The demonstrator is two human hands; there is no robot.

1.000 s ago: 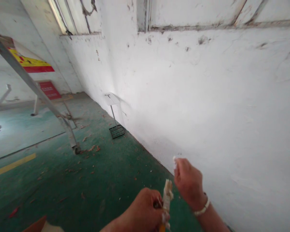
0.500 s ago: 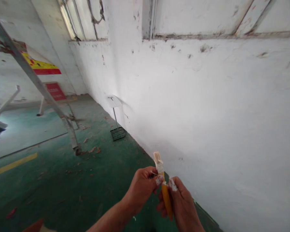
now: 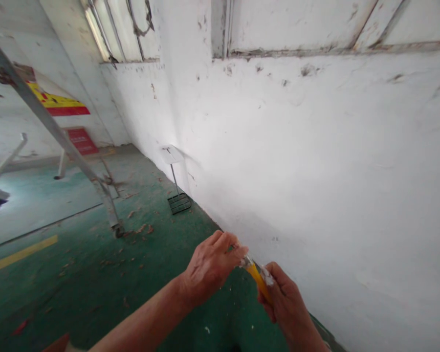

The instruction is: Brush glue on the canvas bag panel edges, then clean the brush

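Low in the view, my right hand (image 3: 282,300) is wrapped around the yellow handle of a small brush-like tool (image 3: 258,278) smeared with white. My left hand (image 3: 210,266) is closed over the tool's front end, hiding its tip. Both hands are held close to the white plastered wall (image 3: 315,161), just above the green floor (image 3: 132,274).
A metal scaffold leg on a caster (image 3: 112,222) stands to the left. A small white sign on a wire stand (image 3: 176,183) sits against the wall. Debris chips litter the floor. Red and yellow signs (image 3: 64,105) hang on the far wall; windows run above.
My right hand came off the wall and took the tool's yellow handle. My left hand slid up over the tool's tip, and the tool tilted toward the left.
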